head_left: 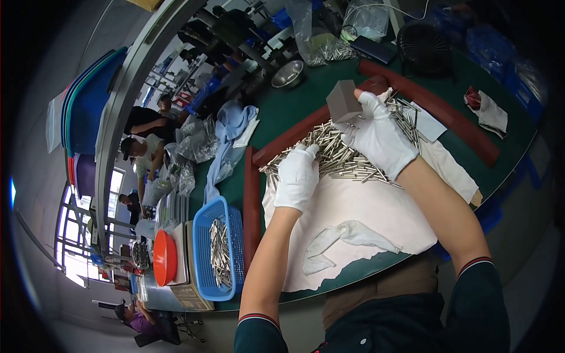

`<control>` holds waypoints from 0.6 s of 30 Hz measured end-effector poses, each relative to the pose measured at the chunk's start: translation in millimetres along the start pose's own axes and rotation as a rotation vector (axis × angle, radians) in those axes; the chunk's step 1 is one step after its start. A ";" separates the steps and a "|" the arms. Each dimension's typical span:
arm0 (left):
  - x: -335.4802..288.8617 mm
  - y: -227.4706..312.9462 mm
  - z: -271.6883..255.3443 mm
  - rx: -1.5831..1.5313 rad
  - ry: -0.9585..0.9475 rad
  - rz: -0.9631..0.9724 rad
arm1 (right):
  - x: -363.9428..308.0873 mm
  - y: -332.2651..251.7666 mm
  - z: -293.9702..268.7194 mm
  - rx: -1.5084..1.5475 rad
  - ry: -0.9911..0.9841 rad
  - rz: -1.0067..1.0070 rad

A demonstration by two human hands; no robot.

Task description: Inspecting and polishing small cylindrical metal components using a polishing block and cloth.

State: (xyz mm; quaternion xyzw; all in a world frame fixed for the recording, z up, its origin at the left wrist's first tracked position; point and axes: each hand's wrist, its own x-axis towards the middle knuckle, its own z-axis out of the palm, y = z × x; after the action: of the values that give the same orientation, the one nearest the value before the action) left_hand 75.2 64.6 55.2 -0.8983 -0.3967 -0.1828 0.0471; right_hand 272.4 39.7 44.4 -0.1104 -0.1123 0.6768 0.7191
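A heap of short, shiny metal pins (344,156) lies on a pale cloth (347,203) in front of me. My left hand (297,176), in a white glove, reaches the left part of the heap with its fingers curled onto pins; the fingertips are partly hidden. Above the heap's right side is my right hand (379,135), also in a white glove, with a bare thumb tip. Its thumb lies along a smooth grey-brown block (344,101), which appears gripped between thumb and fingers. A few pins show by its palm.
Dark red bars (252,206) border the heap on the green table. At left stands a blue basket (219,250) of pins, beside a red bowl (165,257). A loose white glove (347,235) lies nearer me. Far back is a metal bowl (287,75); people work beyond.
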 end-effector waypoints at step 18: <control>4.7 -15.0 26.0 0.232 0.012 0.037 | -9.3 -1.1 19.9 -0.143 0.005 0.158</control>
State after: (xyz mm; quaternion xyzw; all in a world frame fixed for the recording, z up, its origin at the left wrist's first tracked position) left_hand 74.7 84.1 31.8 -0.8928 -0.3984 -0.1403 0.1563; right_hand 266.7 30.4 63.5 -0.1717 -0.1497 0.7215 0.6538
